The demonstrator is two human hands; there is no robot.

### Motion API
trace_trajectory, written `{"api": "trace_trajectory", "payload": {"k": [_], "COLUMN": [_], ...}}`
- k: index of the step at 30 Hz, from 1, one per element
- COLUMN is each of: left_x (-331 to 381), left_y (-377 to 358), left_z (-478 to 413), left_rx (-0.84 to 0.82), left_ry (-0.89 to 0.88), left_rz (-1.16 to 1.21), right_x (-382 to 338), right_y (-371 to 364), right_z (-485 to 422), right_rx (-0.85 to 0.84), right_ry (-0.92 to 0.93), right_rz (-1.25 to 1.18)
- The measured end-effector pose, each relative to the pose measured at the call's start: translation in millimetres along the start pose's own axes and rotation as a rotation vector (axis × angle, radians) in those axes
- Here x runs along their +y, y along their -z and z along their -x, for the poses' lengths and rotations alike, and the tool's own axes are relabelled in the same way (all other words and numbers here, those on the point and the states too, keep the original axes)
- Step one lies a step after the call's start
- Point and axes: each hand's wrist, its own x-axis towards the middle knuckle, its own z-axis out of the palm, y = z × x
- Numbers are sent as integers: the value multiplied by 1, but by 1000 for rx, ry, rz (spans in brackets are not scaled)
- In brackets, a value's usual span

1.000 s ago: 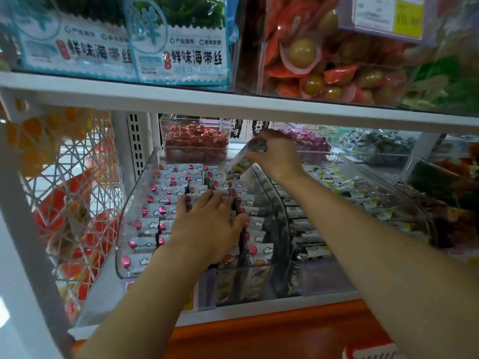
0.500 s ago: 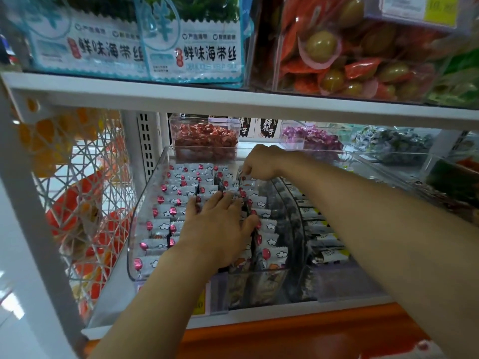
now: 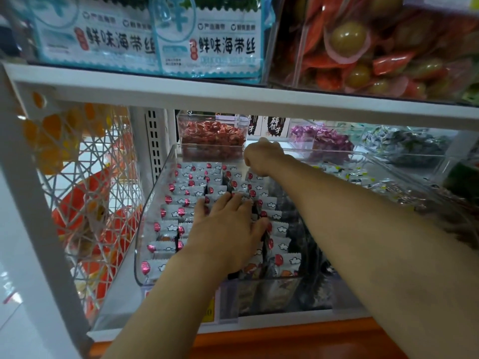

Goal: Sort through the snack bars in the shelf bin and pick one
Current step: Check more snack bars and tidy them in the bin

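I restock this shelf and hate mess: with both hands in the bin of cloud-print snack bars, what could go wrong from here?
1. The left hand lies flat on the upright snack bars; leaning harder could crush or topple rows.
2. The right hand, curled, sits close to the clear box of red sweets at the back edge of the bin; pulling a bar up might knock it.

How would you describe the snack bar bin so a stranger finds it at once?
Find the lower shelf, under the blue seaweed packets. The clear bin sits at its left end, beside the white lattice panel. Only it holds neat rows of white bars printed with red balloons.
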Motion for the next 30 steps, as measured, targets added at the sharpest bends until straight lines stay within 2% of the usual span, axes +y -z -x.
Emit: {"api": "trace_trajectory", "payload": {"k": [4,8,13,15,17,22,24,27,30], "left_x": [0,0,-1,-2,-3,-3,1,2,-2], "left_y": [1,5,11,15,19,27,33,41,44], "left_z": [1,2,4,6,7,18,29,45,55], "left_rx": [3,17,74,142,203,332,352,247,202], "left_ry": [-2,-5,6,1,0,29,25,-4,23], "left_rz": [7,42,99,103,116,209,372,611,856], "right_x": [0,1,5,7,9,9,11,17,21], "right_y": [0,9,28,33,37,43,45,44,39], "right_z": [1,5,36,59,86,154,174,196,214], "right_rx": [4,94,410,558,644,675,628,472,404], "right_ry": [-10,-70,-69,-89,-136,-262,-325,-377,-353], "right_rz": [7,-109,-53,-121,-286,-835,-1062,-1386,-1564]}}
